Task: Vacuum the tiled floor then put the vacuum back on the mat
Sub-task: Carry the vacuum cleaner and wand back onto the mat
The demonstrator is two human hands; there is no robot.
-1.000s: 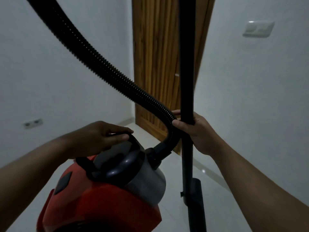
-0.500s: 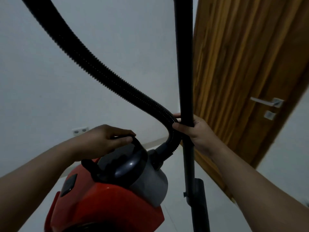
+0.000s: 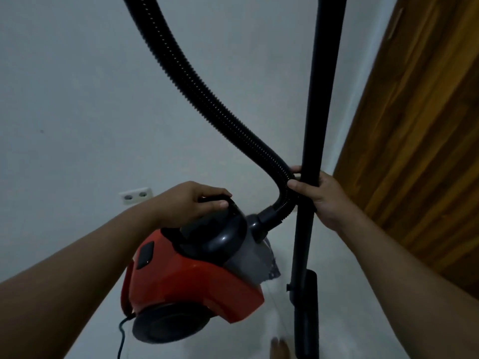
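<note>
The left hand (image 3: 193,200) reaches forward with the forearm straight, fingers curled tight around the black handle (image 3: 223,200) on top of the red vacuum (image 3: 186,278), which hangs tilted above the floor. The right hand (image 3: 321,195) is wrapped around the upright black tube (image 3: 315,120), its fingertips pressing the ribbed hose (image 3: 207,92) against that tube. A black cord (image 3: 121,338) trails from the vacuum's rear. Below lies a pale tiled floor (image 3: 344,317); a bare foot (image 3: 278,349) shows at the bottom edge. A white wall (image 3: 77,86) carries a double socket (image 3: 134,195), and a wooden door (image 3: 425,141) stands at the right.
</note>
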